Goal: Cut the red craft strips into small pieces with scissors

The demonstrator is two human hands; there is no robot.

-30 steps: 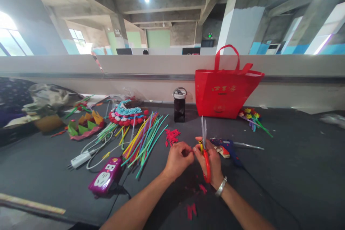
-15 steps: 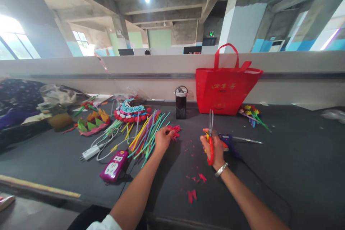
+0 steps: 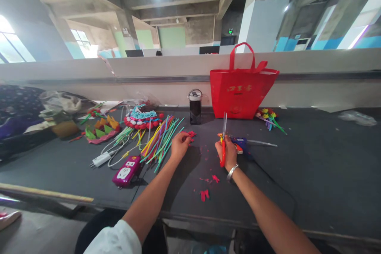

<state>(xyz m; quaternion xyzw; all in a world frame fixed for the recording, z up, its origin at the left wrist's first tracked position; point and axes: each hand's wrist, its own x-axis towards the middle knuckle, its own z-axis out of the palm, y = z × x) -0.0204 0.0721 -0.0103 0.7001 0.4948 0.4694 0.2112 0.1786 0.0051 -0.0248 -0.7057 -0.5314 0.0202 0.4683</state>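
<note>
My right hand (image 3: pixel 228 152) is closed round the red and yellow handles of a pair of scissors (image 3: pixel 223 143), blades pointing up and away. My left hand (image 3: pixel 179 145) is stretched out to a small heap of red cut pieces (image 3: pixel 191 134) on the dark table (image 3: pixel 312 158). Its fingers are curled and pinched at the heap's edge; whether a piece is between them I cannot make out. A bundle of coloured straws (image 3: pixel 160 139) lies just left of that hand. Red scraps (image 3: pixel 208 184) lie on the table between my forearms.
A blue glue gun (image 3: pixel 242 143) lies right behind my right hand. At the back stand a red tote bag (image 3: pixel 241 89) and a dark bottle (image 3: pixel 195 108). A purple power strip (image 3: pixel 126 170), a white plug, paper flowers (image 3: pixel 269 117) and a flower craft (image 3: pixel 142 119) lie around.
My left hand left the scissors and reached forward-left to the red heap, where it stays. My right hand kept the scissors upright. The view pulled back, showing the table's near edge.
</note>
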